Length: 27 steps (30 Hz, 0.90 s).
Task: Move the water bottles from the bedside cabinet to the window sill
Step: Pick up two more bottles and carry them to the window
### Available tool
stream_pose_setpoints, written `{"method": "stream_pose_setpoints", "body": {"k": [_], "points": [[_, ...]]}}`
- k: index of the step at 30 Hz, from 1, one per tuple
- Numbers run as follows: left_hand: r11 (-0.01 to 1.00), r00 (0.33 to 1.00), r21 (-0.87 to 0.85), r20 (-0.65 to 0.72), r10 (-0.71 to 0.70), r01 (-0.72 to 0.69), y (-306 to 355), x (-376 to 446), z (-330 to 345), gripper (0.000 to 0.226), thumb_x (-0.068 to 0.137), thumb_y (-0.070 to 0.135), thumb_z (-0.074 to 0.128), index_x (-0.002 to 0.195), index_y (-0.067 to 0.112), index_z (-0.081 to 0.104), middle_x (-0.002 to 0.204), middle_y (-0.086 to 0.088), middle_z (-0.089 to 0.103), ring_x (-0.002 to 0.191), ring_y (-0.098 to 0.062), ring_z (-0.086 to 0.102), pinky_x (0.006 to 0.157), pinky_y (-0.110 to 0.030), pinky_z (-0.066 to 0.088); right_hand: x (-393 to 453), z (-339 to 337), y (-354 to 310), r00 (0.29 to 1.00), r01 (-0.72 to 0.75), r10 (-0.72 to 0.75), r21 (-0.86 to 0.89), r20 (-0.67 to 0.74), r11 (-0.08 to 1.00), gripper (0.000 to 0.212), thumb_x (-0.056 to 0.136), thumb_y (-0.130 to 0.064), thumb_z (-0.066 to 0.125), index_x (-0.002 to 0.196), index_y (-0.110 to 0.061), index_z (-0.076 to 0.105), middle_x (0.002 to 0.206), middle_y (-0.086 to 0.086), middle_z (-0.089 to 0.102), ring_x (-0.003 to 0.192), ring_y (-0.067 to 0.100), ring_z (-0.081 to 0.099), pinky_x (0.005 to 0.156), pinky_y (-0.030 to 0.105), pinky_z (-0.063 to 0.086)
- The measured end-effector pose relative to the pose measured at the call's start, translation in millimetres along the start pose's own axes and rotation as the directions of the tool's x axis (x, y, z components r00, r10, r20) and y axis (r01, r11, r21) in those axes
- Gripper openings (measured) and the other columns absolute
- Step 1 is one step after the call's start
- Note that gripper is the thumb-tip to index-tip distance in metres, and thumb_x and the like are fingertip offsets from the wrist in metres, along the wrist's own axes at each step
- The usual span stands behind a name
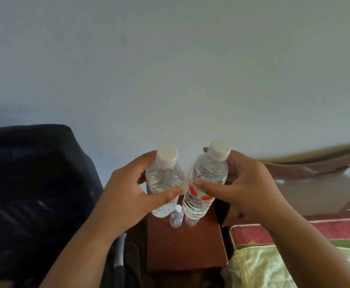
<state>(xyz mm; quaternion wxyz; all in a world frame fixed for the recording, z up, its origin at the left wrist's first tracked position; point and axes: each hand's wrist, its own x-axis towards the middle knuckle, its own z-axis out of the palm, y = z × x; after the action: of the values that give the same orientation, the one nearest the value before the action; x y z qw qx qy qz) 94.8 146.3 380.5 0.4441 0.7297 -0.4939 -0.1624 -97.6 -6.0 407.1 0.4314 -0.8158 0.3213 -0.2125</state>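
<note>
I hold two clear water bottles with white caps, lifted above the brown bedside cabinet (182, 248). My left hand (126, 196) grips the left bottle (163, 179) around its middle. My right hand (247, 188) grips the right bottle (207, 179), whose red-and-white label shows below my thumb. Both bottles tilt slightly outward at the top. Two more bottles stand on the cabinet's far end: one (176, 218) between the held pair, another (190, 221) partly hidden behind the right bottle. The window sill is out of view.
A dark padded chair (30, 183) fills the left side. A bed with a brown headboard (307, 183), red cover and pale green bedding (263, 267) lies on the right. A plain pale wall rises behind the cabinet.
</note>
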Motion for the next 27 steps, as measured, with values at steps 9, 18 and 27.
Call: {"method": "stream_pose_setpoints", "body": {"k": [9,18,27], "points": [[0.998,0.985,0.023,-0.164,-0.054,0.059,8,-7,-7,0.057,0.066,0.057,0.079,0.118,0.05,0.057,0.111,0.032,0.065,0.107,0.005,0.064,0.084,-0.014,0.054,25,7,-1,0.991,0.116,-0.111,-0.064,0.073,0.991,0.044,0.069,-0.033,0.089,0.108,-0.04,0.069,0.092,-0.027,0.072,0.087,-0.007,0.066,0.074,0.011,0.049],[0.975,0.896,0.017,-0.399,-0.195,0.22,21,-19,-1,0.054,0.067,0.039,0.088,0.111,0.049,0.058,0.104,0.033,0.068,0.098,0.008,0.066,0.079,-0.006,0.049,75,10,4,0.931,0.293,-0.287,0.007,0.227,0.956,0.043,0.069,-0.037,0.089,0.1,-0.051,0.062,0.097,-0.034,0.068,0.091,-0.011,0.065,0.076,0.006,0.047],[0.897,0.662,-0.035,-0.663,-0.35,0.44,23,-84,35,0.067,0.071,0.041,0.086,0.131,0.035,0.058,0.113,0.023,0.069,0.106,0.001,0.066,0.087,-0.015,0.054,94,52,7,0.776,0.407,-0.4,0.097,0.488,0.908,0.05,0.068,-0.041,0.089,0.112,-0.048,0.065,0.101,-0.03,0.07,0.095,-0.007,0.066,0.081,0.015,0.051]]}}
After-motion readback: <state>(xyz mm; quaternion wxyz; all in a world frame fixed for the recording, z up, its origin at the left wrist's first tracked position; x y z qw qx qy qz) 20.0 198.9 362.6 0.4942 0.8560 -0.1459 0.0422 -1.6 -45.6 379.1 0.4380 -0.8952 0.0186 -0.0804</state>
